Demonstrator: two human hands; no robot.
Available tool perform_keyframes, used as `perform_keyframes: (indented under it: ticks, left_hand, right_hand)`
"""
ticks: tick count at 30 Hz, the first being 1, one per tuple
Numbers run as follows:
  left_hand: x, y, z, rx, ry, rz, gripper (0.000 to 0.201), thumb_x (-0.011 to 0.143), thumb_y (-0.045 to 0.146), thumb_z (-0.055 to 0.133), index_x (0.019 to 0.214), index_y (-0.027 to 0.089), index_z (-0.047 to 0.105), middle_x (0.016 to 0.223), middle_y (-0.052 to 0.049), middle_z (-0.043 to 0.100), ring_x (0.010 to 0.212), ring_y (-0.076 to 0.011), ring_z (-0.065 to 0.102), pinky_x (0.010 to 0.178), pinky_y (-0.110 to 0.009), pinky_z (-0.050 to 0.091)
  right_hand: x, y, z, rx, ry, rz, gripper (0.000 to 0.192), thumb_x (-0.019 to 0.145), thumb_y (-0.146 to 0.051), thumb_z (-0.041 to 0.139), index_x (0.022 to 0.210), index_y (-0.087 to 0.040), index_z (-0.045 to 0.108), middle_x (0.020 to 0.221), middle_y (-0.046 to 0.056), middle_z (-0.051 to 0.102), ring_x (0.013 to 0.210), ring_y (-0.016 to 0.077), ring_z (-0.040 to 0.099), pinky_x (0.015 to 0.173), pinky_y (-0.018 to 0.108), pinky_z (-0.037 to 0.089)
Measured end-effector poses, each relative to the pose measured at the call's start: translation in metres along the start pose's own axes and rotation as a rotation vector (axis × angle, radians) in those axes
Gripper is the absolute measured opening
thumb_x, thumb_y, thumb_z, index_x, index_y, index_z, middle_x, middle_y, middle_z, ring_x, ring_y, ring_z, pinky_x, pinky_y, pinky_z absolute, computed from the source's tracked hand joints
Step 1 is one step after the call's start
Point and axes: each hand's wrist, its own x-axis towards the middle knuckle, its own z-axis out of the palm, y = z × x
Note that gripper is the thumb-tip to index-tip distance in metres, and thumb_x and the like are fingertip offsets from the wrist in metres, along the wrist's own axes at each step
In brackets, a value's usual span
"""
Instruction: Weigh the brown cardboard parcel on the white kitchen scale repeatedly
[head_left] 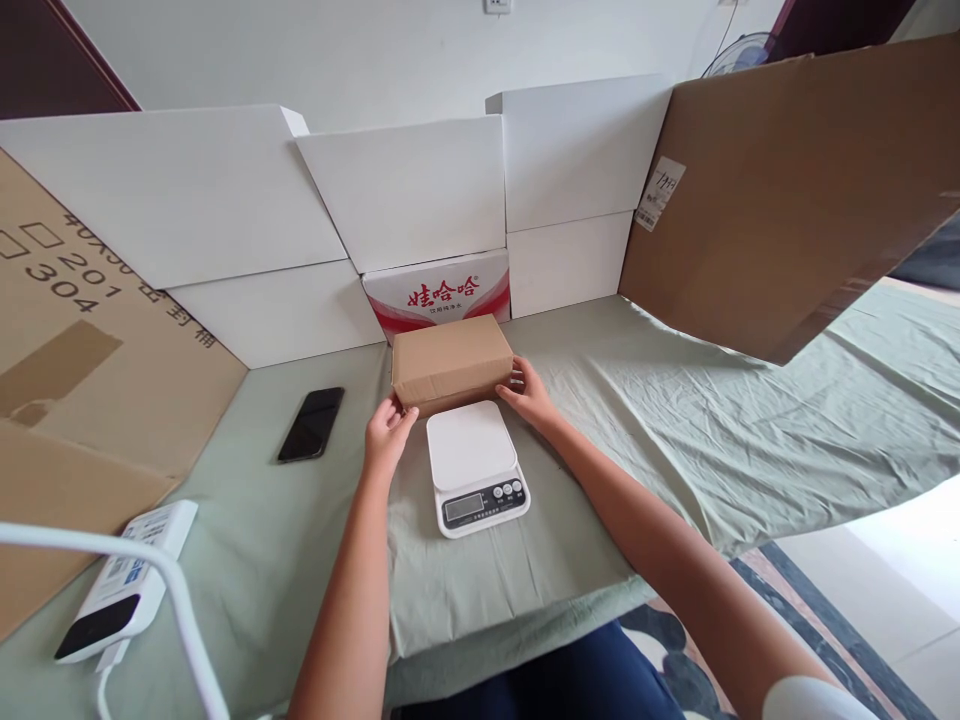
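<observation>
A small brown cardboard box (450, 360) rests on the green cloth just behind a white kitchen scale (475, 465). My left hand (388, 430) touches the box's lower left corner. My right hand (527, 392) grips its right end. Both hands hold the box from the sides; whether it is lifted off the cloth I cannot tell. The scale's plate is bare and its display faces me.
A black phone (311, 423) lies left of the box. A white power bank with a cable (124, 590) sits at the near left. White boards and brown cardboard sheets (787, 190) wall the table's back and sides. A red-printed carton (442, 290) stands behind the box.
</observation>
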Motion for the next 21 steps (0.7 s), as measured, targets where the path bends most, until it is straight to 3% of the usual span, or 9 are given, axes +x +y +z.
perform_keyframes:
  ticks: [5, 14, 21]
  left_hand:
    - [-0.001, 0.003, 0.004, -0.011, 0.033, 0.047, 0.067, 0.075, 0.031, 0.082, 0.136, 0.013, 0.06, 0.139, -0.02, 0.066, 0.132, -0.0295, 0.062, 0.116, -0.046, 0.043]
    - [-0.015, 0.025, 0.008, -0.023, 0.115, 0.158, 0.066, 0.075, 0.044, 0.084, 0.13, 0.012, 0.065, 0.14, -0.021, 0.064, 0.133, -0.0316, 0.061, 0.117, -0.045, 0.043]
    - [-0.071, 0.037, 0.0, 0.025, 0.157, 0.178, 0.067, 0.078, 0.05, 0.08, 0.133, 0.014, 0.065, 0.139, -0.019, 0.066, 0.133, -0.0321, 0.06, 0.116, -0.044, 0.045]
  right_hand:
    - [-0.002, -0.005, 0.0, -0.042, 0.01, -0.031, 0.063, 0.075, -0.037, 0.073, 0.133, -0.027, 0.05, 0.129, 0.01, 0.06, 0.107, 0.0235, 0.063, 0.09, 0.043, 0.059]
    - [-0.01, -0.026, 0.0, -0.085, 0.049, -0.22, 0.054, 0.084, -0.043, 0.069, 0.131, -0.027, 0.048, 0.131, 0.01, 0.056, 0.114, 0.0248, 0.06, 0.096, 0.042, 0.055]
    - [-0.057, -0.05, -0.011, -0.112, 0.037, -0.292, 0.053, 0.089, -0.049, 0.069, 0.133, -0.031, 0.048, 0.129, 0.009, 0.055, 0.115, 0.0259, 0.058, 0.097, 0.043, 0.055]
